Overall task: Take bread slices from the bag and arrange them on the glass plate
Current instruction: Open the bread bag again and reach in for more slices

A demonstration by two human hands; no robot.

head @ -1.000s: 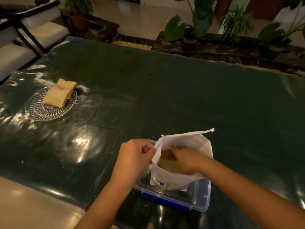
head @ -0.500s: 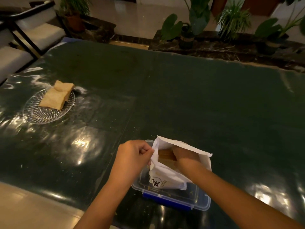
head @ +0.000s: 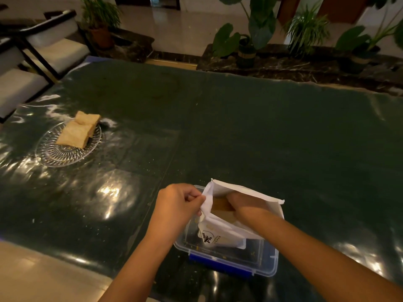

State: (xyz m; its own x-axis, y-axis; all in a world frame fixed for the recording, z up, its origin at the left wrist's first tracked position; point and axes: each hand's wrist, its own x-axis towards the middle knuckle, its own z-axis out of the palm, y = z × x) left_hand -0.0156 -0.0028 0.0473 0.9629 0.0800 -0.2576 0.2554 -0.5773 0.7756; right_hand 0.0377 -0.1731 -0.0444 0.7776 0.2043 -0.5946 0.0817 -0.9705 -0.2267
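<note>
counter [head: 250, 131]: dark green, glossy, fills most of the frame; glare patches lower left.
plants [head: 257, 29]: potted row along the top edge, behind the counter. Not in play.
chairs [head: 39, 53]: upper left corner, off the counter.
container [head: 265, 268]: clear plastic tub with blue latch, bottom centre; the bag stands inside it.
glass plate [head: 56, 154]: left of frame, well apart from the tub. Holds two bread slices [head: 76, 132], overlapping, pushed to the far half; near half bare.
bag [head: 220, 234]: white, mouth open and tilted toward the camera, more bread visible inside.
left hand [head: 176, 205]: fingers pinched shut on the bag's left rim, holding the mouth open.
right hand [head: 246, 202]: reached into the bag mouth. Fingers hidden by bag and bread, so can't tell whether they have closed on a slice.
step: looks like pulling the next slice.
risk 1: slice tears or crumbles if pinched by one corner while the bag wall drags on it.
risk 2: bag lifts out of the tub with the slice if the left pinch slips.
risk 3: long carry across to the plate; a soft slice may fold or drop.
risk 4: new slice nudges the overlapped pair toward the far rim.
</note>
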